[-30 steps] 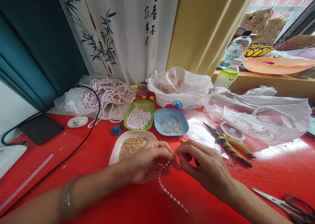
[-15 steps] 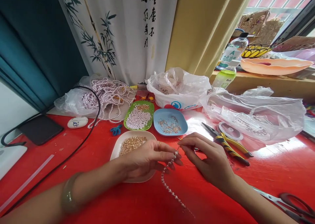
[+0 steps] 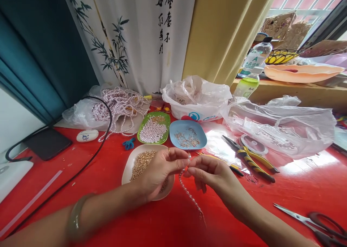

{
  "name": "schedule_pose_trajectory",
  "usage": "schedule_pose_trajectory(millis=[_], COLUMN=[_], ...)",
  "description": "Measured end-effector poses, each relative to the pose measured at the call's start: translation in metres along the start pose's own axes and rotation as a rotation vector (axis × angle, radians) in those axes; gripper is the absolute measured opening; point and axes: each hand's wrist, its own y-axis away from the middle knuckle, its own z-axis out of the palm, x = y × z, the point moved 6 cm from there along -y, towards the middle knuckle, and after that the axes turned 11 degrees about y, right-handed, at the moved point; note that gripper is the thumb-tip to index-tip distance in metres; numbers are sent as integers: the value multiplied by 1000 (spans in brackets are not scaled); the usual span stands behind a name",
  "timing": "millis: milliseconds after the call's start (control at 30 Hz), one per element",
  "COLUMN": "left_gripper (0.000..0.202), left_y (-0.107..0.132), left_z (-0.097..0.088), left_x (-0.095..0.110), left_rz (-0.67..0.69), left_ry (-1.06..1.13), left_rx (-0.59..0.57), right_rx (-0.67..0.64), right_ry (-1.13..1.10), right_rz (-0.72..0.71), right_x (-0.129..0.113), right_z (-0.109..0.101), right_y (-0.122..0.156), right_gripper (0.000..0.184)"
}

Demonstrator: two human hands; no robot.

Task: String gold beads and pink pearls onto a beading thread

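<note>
My left hand (image 3: pixel 162 171) pinches a thin beaded strand (image 3: pixel 187 191) near its upper end between thumb and forefinger. Pearly beads run along the strand, which hangs down towards me and ends in a loose thin tail. My right hand (image 3: pixel 210 171) is closed at the same spot, its thumb and forefinger pressed together on the strand just below the left fingertips. The exact bit between the right fingertips is too small to make out. Under my left wrist lies a cream dish (image 3: pixel 127 164) of gold beads (image 3: pixel 142 164), partly covered by that hand.
Behind stand a green tray (image 3: pixel 140 136) of pearl and gold beads and a blue tray (image 3: pixel 176 126) with small metal pieces. To the right lie pliers (image 3: pixel 248 156), a clear spool (image 3: pixel 253 144) and scissors (image 3: pixel 311 220). A black cable (image 3: pixel 89 160) crosses the left side.
My right hand has moved left and slightly down, so both hands' fingertips now meet at the strand. The left fingers have closed into a tighter pinch. The scissors show more fully.
</note>
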Motion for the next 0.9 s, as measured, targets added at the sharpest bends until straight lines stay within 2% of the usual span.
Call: schedule_pose_trajectory(millis=[167,400,533,600,767,900], left_gripper=[17,17,16,16,13,15], left_y=[2,2,2,3,4,5], left_z=[2,2,-2,-2,-3,-9], left_x=[-2,-4,0,1,1,-4], left_rz=[-21,-11,48,72,91,76], left_ry=[-8,-65,-207,-228,-271,-362], left_rx=[-8,-9,92,131,144,157], right_rx=[-6,51,44,50,55,55], right_ry=[-67,-22,10,44,172,338], right_rz=[32,22,29,21,-39,-151], right_x=[2,1,4,4,3,2], right_z=[1,1,3,4,6,9], right_y=[2,2,2,2,5,9], right_gripper=[10,10,9,10,15,19])
